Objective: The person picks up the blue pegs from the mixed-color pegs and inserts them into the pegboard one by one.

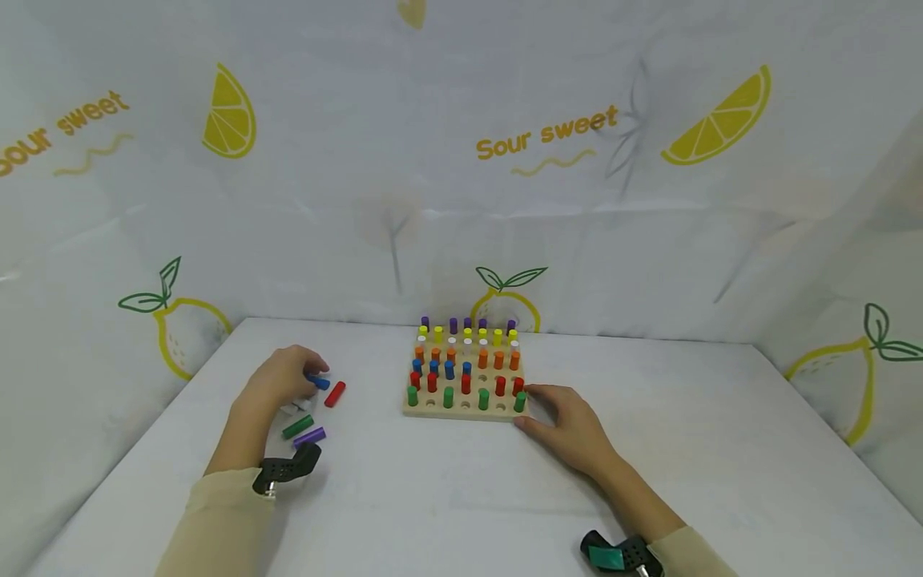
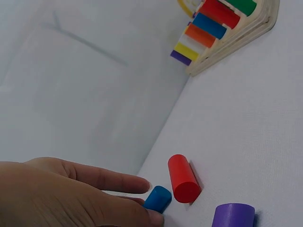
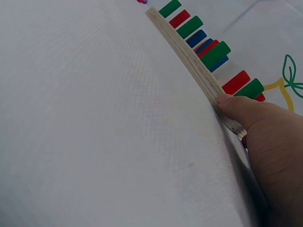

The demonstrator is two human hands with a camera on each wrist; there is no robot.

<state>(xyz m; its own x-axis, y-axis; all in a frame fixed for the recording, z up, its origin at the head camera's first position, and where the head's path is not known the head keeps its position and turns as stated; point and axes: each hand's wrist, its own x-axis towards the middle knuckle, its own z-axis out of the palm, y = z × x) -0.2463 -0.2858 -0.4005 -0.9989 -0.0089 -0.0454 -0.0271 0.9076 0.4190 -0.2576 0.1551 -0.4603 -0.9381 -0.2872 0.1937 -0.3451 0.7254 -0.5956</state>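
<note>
At the left of the table my left hand (image 1: 277, 378) pinches a blue peg (image 1: 318, 382) between thumb and fingers. In the left wrist view the end of that blue peg (image 2: 158, 199) sticks out past the thumb. Close by lie a red peg (image 1: 335, 394), a green peg (image 1: 298, 426), a purple peg (image 1: 310, 437) and white pegs (image 1: 303, 404), partly behind the hand. My right hand (image 1: 570, 425) grips the near right corner of a wooden pegboard (image 1: 465, 414), its thumb (image 3: 229, 105) along the front edge. Coloured pegs stand upright in the board's rows.
The white table (image 1: 433, 505) runs back to a white curtain (image 1: 324, 240) printed with lemons. Some holes in the board's green, red and blue rows hold no peg. Black straps with cameras (image 1: 288, 467) sit on both wrists.
</note>
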